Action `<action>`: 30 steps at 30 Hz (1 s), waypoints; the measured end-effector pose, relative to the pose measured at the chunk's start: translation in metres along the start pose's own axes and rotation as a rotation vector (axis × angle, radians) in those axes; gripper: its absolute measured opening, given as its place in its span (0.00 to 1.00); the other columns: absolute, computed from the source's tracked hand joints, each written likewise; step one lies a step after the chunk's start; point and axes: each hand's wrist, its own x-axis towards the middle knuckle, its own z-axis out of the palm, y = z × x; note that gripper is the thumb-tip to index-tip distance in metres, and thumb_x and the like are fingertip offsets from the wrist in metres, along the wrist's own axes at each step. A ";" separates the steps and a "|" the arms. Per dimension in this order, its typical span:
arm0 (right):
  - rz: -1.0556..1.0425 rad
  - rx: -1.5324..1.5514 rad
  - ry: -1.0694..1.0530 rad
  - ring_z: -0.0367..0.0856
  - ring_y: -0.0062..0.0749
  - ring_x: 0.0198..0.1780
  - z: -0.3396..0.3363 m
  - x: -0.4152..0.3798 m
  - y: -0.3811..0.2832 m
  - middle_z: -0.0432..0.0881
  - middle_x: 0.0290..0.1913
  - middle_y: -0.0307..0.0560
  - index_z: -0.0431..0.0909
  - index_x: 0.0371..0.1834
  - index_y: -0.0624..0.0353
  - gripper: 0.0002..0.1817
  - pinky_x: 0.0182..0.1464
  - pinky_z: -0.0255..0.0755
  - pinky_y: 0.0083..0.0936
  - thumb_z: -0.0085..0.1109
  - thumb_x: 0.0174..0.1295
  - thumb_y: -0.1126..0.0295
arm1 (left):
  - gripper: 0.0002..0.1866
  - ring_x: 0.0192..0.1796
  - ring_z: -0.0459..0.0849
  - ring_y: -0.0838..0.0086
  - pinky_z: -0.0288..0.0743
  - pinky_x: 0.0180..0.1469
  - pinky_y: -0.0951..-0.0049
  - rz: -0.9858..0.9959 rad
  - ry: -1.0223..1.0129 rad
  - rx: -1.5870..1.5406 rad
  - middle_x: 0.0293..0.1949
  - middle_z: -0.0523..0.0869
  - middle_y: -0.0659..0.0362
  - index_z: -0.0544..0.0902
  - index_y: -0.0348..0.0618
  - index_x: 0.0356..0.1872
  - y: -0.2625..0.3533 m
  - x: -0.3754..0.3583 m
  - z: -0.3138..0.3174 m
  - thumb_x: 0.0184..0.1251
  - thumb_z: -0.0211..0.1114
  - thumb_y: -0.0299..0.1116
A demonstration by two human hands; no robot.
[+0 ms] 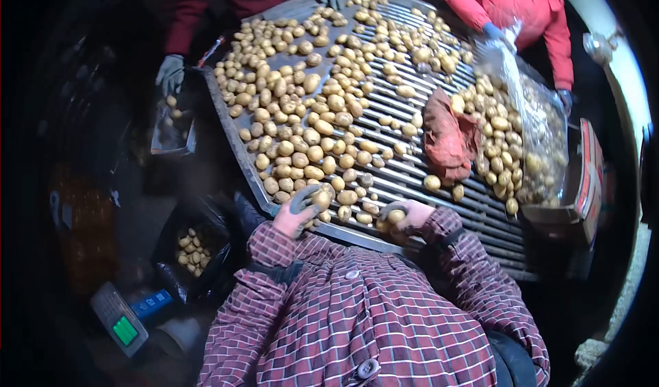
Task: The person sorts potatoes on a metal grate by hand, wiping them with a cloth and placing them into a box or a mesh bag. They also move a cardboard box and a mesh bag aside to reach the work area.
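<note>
My left hand [294, 214], in a grey and pink glove, is closed around a potato [321, 199] at the near edge of the sorting table [244, 160]. To its right, my right hand [416, 214] grips another potato [396, 216] over the metal bars [419, 196]. Loose potatoes [299, 146] lie thickly just beyond my left hand, and a few smaller ones rest between the two hands. The fingers of my right hand are partly hidden.
A crumpled red bag [449, 140] lies on the bars beside a potato-filled clear bag [542, 146] and a cardboard box [583, 188]. Two people in red work across the table. At lower left are a black bag [171, 232] holding potatoes and a scale [118, 318] with a green display.
</note>
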 end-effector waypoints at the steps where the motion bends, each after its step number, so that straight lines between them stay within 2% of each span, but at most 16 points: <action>1: 0.151 0.107 0.067 0.80 0.26 0.43 -0.005 -0.006 -0.015 0.84 0.41 0.39 0.79 0.53 0.56 0.24 0.48 0.76 0.27 0.70 0.49 0.73 | 0.29 0.50 0.82 0.72 0.80 0.49 0.73 -0.028 0.005 -0.062 0.59 0.79 0.55 0.71 0.40 0.67 0.009 -0.008 -0.009 0.65 0.65 0.30; 2: 0.310 0.220 0.147 0.80 0.25 0.45 -0.008 -0.018 -0.029 0.83 0.44 0.39 0.78 0.56 0.58 0.26 0.51 0.76 0.27 0.70 0.51 0.73 | 0.27 0.51 0.83 0.71 0.83 0.44 0.74 -0.138 0.046 -0.222 0.58 0.79 0.55 0.71 0.40 0.67 0.018 -0.019 -0.016 0.66 0.64 0.30; 4: 0.048 0.604 0.143 0.78 0.25 0.52 -0.008 -0.019 -0.022 0.81 0.51 0.44 0.73 0.60 0.64 0.30 0.58 0.73 0.26 0.69 0.52 0.67 | 0.29 0.44 0.86 0.66 0.83 0.37 0.72 -0.125 0.132 -0.377 0.54 0.81 0.51 0.67 0.41 0.69 0.025 -0.029 -0.016 0.68 0.60 0.32; 8: -0.120 0.905 0.218 0.78 0.38 0.59 0.014 -0.003 -0.050 0.76 0.60 0.53 0.67 0.65 0.65 0.36 0.63 0.73 0.35 0.69 0.52 0.63 | 0.26 0.54 0.85 0.58 0.82 0.34 0.73 -0.159 0.046 -0.438 0.56 0.81 0.51 0.68 0.42 0.67 0.014 -0.012 -0.001 0.70 0.58 0.37; 11: -0.168 0.933 0.122 0.77 0.36 0.60 0.031 0.020 -0.089 0.77 0.59 0.52 0.69 0.64 0.64 0.35 0.62 0.74 0.33 0.69 0.53 0.63 | 0.26 0.58 0.83 0.57 0.83 0.43 0.69 -0.089 -0.090 -0.361 0.59 0.80 0.52 0.70 0.44 0.66 -0.013 0.016 0.026 0.70 0.60 0.39; 14: -0.164 0.929 0.126 0.78 0.35 0.57 0.033 0.039 -0.082 0.77 0.58 0.49 0.69 0.63 0.63 0.34 0.60 0.75 0.32 0.70 0.54 0.63 | 0.26 0.60 0.81 0.59 0.79 0.59 0.64 -0.329 -0.223 -0.797 0.60 0.79 0.51 0.72 0.43 0.65 0.013 0.025 0.037 0.70 0.61 0.43; 16: -0.138 0.759 0.168 0.77 0.30 0.55 0.032 0.044 -0.089 0.77 0.56 0.47 0.71 0.63 0.60 0.30 0.57 0.75 0.29 0.69 0.57 0.65 | 0.28 0.60 0.80 0.58 0.78 0.61 0.59 -0.359 -0.190 -0.860 0.60 0.79 0.52 0.72 0.42 0.65 -0.005 0.033 0.027 0.70 0.61 0.46; 18: -0.214 0.285 0.205 0.78 0.27 0.52 0.024 0.070 -0.061 0.79 0.53 0.46 0.73 0.62 0.59 0.28 0.54 0.75 0.26 0.69 0.57 0.69 | 0.28 0.60 0.80 0.58 0.78 0.61 0.57 -0.335 -0.074 -0.882 0.60 0.79 0.52 0.72 0.42 0.65 -0.033 0.038 0.018 0.70 0.62 0.46; 19: -0.036 0.466 0.158 0.78 0.24 0.49 0.033 0.069 -0.086 0.81 0.49 0.43 0.73 0.61 0.57 0.27 0.51 0.75 0.24 0.68 0.58 0.71 | 0.27 0.59 0.80 0.57 0.79 0.59 0.53 -0.350 0.066 -0.931 0.60 0.79 0.53 0.72 0.43 0.65 -0.037 0.038 0.014 0.70 0.62 0.45; 20: -0.009 0.305 0.169 0.81 0.24 0.44 0.040 0.077 -0.104 0.83 0.46 0.43 0.73 0.62 0.57 0.27 0.46 0.77 0.22 0.68 0.58 0.72 | 0.26 0.57 0.81 0.58 0.81 0.56 0.50 -0.366 0.012 -0.906 0.58 0.80 0.54 0.73 0.46 0.64 -0.010 0.021 0.010 0.69 0.64 0.45; 23: 0.161 0.336 0.038 0.84 0.26 0.37 0.070 0.117 -0.147 0.83 0.46 0.47 0.73 0.62 0.57 0.27 0.37 0.79 0.20 0.68 0.58 0.72 | 0.26 0.53 0.83 0.59 0.83 0.53 0.50 -0.129 0.128 -0.934 0.54 0.83 0.56 0.76 0.47 0.61 -0.018 -0.004 -0.025 0.66 0.66 0.47; 24: -0.036 0.303 -0.022 0.83 0.26 0.37 0.088 0.144 -0.146 0.83 0.45 0.48 0.72 0.63 0.58 0.27 0.39 0.80 0.21 0.67 0.59 0.71 | 0.27 0.52 0.84 0.58 0.82 0.53 0.49 -0.112 0.288 -0.920 0.55 0.82 0.56 0.77 0.47 0.59 0.003 -0.024 -0.035 0.65 0.66 0.51; 26: -0.017 0.247 -0.099 0.82 0.25 0.42 0.132 0.181 -0.185 0.83 0.46 0.46 0.75 0.60 0.59 0.25 0.46 0.79 0.23 0.67 0.60 0.65 | 0.29 0.53 0.83 0.58 0.81 0.54 0.48 0.014 0.291 -1.009 0.55 0.82 0.54 0.77 0.47 0.59 -0.013 -0.048 -0.093 0.64 0.62 0.57; 27: -0.178 0.213 -0.171 0.80 0.27 0.49 0.161 0.223 -0.177 0.83 0.50 0.47 0.76 0.60 0.60 0.26 0.53 0.77 0.25 0.66 0.61 0.61 | 0.32 0.56 0.81 0.56 0.77 0.59 0.47 0.085 0.415 -0.951 0.58 0.80 0.53 0.76 0.48 0.61 0.000 -0.073 -0.114 0.65 0.59 0.60; 28: -0.221 -0.015 -0.082 0.79 0.33 0.55 0.191 0.223 -0.216 0.81 0.55 0.52 0.74 0.62 0.60 0.28 0.59 0.73 0.28 0.65 0.61 0.57 | 0.34 0.59 0.79 0.54 0.73 0.63 0.46 0.143 0.532 -0.893 0.60 0.78 0.51 0.74 0.49 0.63 0.011 -0.101 -0.131 0.65 0.55 0.63; 30: -0.723 -0.563 -0.230 0.73 0.49 0.64 0.234 0.266 -0.206 0.74 0.63 0.62 0.68 0.66 0.64 0.37 0.67 0.66 0.32 0.64 0.60 0.51 | 0.38 0.59 0.79 0.54 0.73 0.63 0.47 0.178 0.737 -0.854 0.61 0.77 0.51 0.74 0.49 0.63 -0.002 -0.144 -0.185 0.63 0.54 0.68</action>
